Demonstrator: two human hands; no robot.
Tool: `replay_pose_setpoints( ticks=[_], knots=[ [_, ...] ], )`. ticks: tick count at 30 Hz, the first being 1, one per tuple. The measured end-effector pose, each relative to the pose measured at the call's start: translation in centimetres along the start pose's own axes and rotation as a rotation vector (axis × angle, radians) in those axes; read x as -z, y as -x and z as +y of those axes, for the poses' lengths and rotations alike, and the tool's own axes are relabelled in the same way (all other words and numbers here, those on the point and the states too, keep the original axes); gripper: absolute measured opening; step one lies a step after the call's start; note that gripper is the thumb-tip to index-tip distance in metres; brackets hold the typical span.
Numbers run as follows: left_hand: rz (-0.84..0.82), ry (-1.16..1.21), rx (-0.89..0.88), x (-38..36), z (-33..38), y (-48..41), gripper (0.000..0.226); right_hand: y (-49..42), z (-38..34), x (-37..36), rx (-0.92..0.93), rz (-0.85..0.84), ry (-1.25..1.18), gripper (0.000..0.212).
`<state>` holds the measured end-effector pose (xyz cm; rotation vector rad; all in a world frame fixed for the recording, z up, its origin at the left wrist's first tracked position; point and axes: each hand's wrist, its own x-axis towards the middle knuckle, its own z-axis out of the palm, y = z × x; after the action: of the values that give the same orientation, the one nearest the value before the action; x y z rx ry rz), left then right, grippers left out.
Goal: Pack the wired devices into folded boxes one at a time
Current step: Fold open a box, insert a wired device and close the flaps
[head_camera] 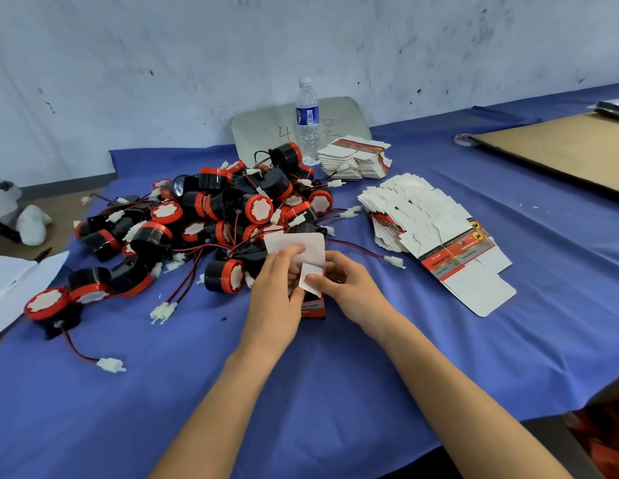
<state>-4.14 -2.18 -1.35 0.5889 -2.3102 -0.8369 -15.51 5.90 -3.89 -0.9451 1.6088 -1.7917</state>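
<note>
A small red, black and white box (pixel 313 307) stands on the blue cloth at centre, its white top flaps raised. My left hand (pixel 278 288) grips its left side, thumb on the large flap. My right hand (pixel 346 283) pinches a small white side flap with thumb and fingers. Whatever is inside the box is hidden. Behind my hands lies a big pile of black and red round wired devices (pixel 211 216) with white plugs. One device (pixel 223 276) lies just left of my left hand. Flat unfolded boxes (pixel 436 236) are fanned out to the right.
A second stack of flat boxes (pixel 354 160) sits behind, beside a water bottle (pixel 307 122) and a grey tray (pixel 266 129) leaning on the wall. A brown cardboard sheet (pixel 563 146) lies far right. White paper (pixel 14 285) overlaps the table's left edge. Loose devices (pixel 52 305) lie front left.
</note>
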Motion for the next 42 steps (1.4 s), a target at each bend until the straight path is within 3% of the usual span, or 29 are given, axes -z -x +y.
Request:
replay_pose_setpoints(
  ticks=[5, 15, 22, 30, 36, 42],
  knots=[
    [-0.076, -0.006, 0.098, 0.7, 0.4, -1.0, 0.039, 0.0, 0.1, -0.1, -0.013, 0.006, 0.038, 0.024],
    [-0.085, -0.359, 0.102, 0.8, 0.7, -1.6, 0.016, -0.1, 0.1, 0.0, -0.076, 0.02, 0.04, 0.022],
    [0.046, -0.347, 0.151, 0.2, 0.3, -1.2, 0.004, -0.1, 0.1, -0.1, -0.078, 0.028, 0.04, 0.02],
    [0.021, -0.199, 0.08, 0.7, -0.1, -1.0, 0.011, -0.1, 0.1, -0.1, -0.088, 0.042, 0.048, 0.017],
    [0.13, -0.133, 0.175, -0.4, 0.5, -0.6, 0.023, -0.1, 0.0, 0.1, -0.11, 0.043, 0.043, 0.016],
    [0.154, -0.342, 0.263, -1.0, 1.1, -0.5, 0.047, -0.5, -0.2, -0.2, -0.127, 0.065, 0.047, 0.01]
  ],
)
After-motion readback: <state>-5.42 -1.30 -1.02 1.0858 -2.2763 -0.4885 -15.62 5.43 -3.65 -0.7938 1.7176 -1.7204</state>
